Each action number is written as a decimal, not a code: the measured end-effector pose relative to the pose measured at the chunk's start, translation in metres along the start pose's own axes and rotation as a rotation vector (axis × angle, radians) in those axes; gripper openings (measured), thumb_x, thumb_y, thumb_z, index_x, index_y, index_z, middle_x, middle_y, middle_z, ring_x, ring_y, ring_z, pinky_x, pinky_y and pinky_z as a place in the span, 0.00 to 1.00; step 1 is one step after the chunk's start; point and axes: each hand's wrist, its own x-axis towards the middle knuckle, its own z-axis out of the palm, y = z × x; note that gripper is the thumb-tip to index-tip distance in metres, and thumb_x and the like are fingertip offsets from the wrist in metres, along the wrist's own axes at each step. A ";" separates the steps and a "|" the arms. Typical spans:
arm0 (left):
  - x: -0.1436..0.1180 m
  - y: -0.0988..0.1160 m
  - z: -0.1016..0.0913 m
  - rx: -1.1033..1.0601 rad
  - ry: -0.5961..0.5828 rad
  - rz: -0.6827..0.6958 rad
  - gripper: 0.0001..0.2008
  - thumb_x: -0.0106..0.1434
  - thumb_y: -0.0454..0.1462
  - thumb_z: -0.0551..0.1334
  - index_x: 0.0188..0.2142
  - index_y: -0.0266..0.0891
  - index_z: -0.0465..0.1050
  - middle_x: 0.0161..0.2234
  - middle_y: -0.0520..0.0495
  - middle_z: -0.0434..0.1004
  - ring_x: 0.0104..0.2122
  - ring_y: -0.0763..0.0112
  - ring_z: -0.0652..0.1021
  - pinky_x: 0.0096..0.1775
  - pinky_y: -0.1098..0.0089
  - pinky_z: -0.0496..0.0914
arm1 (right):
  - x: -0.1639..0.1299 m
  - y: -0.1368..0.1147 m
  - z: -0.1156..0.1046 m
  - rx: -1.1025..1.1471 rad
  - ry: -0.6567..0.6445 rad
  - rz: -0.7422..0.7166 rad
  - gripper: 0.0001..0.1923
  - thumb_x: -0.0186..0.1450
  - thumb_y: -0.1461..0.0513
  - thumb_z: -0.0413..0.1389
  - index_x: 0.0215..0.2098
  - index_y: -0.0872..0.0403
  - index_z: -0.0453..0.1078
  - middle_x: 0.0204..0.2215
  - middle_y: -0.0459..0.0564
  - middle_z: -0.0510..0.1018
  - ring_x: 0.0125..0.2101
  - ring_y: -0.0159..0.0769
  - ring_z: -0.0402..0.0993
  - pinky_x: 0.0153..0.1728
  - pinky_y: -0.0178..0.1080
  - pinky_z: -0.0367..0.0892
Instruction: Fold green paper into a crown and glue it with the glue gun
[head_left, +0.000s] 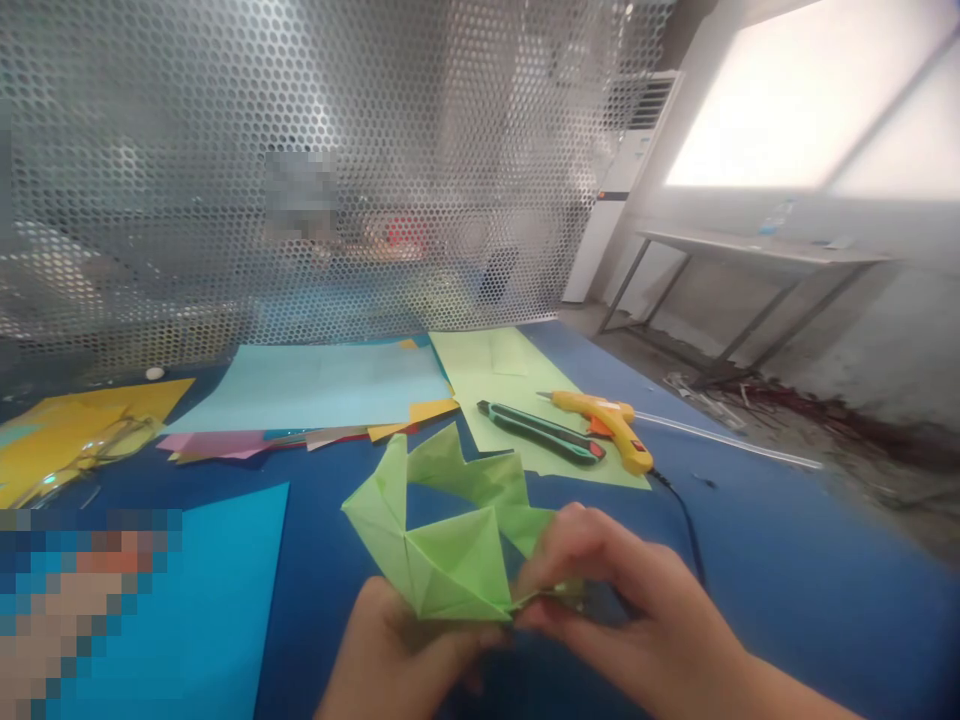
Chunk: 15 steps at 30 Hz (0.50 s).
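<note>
A light green folded-paper ring, made of pointed, creased sections, is held up over the blue table near its front. My left hand grips it from below at the lower left, with the fingers partly hidden behind the paper. At the lower right, my right hand pinches the paper's edge between thumb and fingers. Beyond the ring, a green utility knife and a yellow hot glue gun lie on a pale green sheet.
A light blue sheet covers other coloured papers. Yellow paper and a bright blue sheet lie left. A perforated metal screen borders the blue table at the back. The glue gun's black cord runs toward me.
</note>
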 end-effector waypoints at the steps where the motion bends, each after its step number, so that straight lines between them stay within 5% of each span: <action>1: 0.001 -0.001 0.000 0.010 0.005 -0.005 0.13 0.45 0.45 0.77 0.24 0.38 0.83 0.22 0.44 0.81 0.19 0.75 0.74 0.23 0.77 0.69 | -0.001 0.002 0.002 0.002 0.007 0.001 0.06 0.63 0.64 0.64 0.30 0.49 0.73 0.25 0.42 0.80 0.24 0.29 0.77 0.25 0.30 0.71; 4: 0.003 -0.003 0.000 -0.015 0.012 -0.046 0.15 0.45 0.46 0.77 0.26 0.38 0.84 0.24 0.42 0.82 0.19 0.74 0.75 0.23 0.76 0.70 | 0.000 0.008 0.003 -0.076 0.001 -0.097 0.08 0.66 0.55 0.63 0.34 0.49 0.73 0.26 0.43 0.82 0.25 0.31 0.78 0.28 0.32 0.72; 7: 0.006 -0.004 -0.001 -0.095 0.035 -0.101 0.20 0.43 0.50 0.78 0.28 0.38 0.84 0.25 0.40 0.83 0.19 0.72 0.78 0.23 0.76 0.72 | 0.010 0.015 -0.010 -0.320 0.057 -0.141 0.21 0.66 0.40 0.56 0.36 0.48 0.74 0.33 0.47 0.84 0.33 0.37 0.81 0.36 0.39 0.75; 11: 0.012 0.000 -0.001 -0.225 0.105 -0.139 0.21 0.41 0.47 0.80 0.29 0.36 0.82 0.24 0.42 0.83 0.23 0.70 0.81 0.21 0.80 0.70 | 0.031 0.044 -0.052 -0.603 0.340 0.150 0.23 0.70 0.41 0.51 0.34 0.51 0.69 0.35 0.52 0.80 0.38 0.42 0.77 0.42 0.46 0.72; 13: 0.014 0.002 -0.001 -0.283 0.144 -0.150 0.22 0.39 0.45 0.81 0.30 0.36 0.81 0.26 0.45 0.84 0.26 0.70 0.83 0.22 0.82 0.70 | 0.038 0.068 -0.077 -0.724 0.359 0.359 0.20 0.70 0.46 0.55 0.33 0.53 0.70 0.32 0.49 0.77 0.34 0.39 0.75 0.40 0.46 0.72; 15: 0.015 0.004 -0.001 -0.328 0.174 -0.164 0.23 0.37 0.44 0.81 0.30 0.37 0.79 0.28 0.48 0.85 0.27 0.71 0.83 0.23 0.82 0.72 | 0.042 0.092 -0.095 -0.797 0.316 0.553 0.16 0.70 0.51 0.58 0.43 0.56 0.72 0.39 0.49 0.78 0.37 0.36 0.76 0.40 0.44 0.74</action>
